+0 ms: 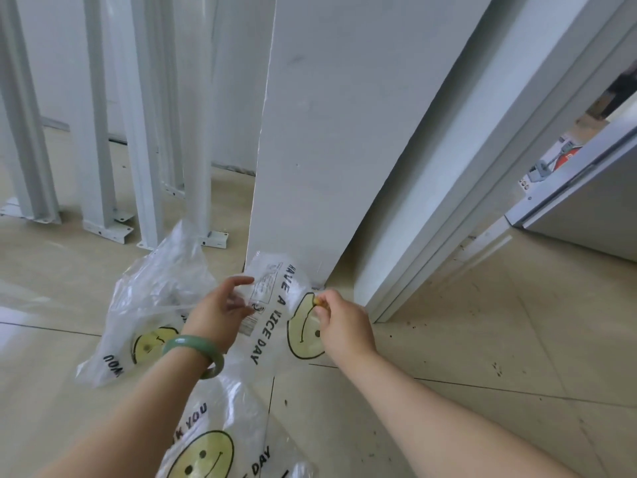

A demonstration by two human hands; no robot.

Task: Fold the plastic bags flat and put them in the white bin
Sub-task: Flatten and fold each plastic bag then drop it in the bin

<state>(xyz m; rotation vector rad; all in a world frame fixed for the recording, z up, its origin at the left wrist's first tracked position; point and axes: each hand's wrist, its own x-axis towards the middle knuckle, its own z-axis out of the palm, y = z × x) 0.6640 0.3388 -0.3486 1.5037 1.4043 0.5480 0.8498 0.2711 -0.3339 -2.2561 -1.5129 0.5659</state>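
A beige tiled floor (pixel 482 339) with thin dark joints carries scattered dark specks (pixel 412 326) near a white door frame (pixel 482 150). A tall white panel (pixel 344 132) stands on the floor just left of the frame. Farther left, white metal posts (pixel 96 132) rise from bolted base plates (pixel 110 232). At right, a white door (pixel 586 208) stands ajar, with a printed box (pixel 551 160) beyond it.

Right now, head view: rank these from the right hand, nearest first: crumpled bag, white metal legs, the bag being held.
1. held bag: in front of the person, pinched by the right hand.
2. crumpled bag: on the floor, to the left.
3. white metal legs: far left, at the back.
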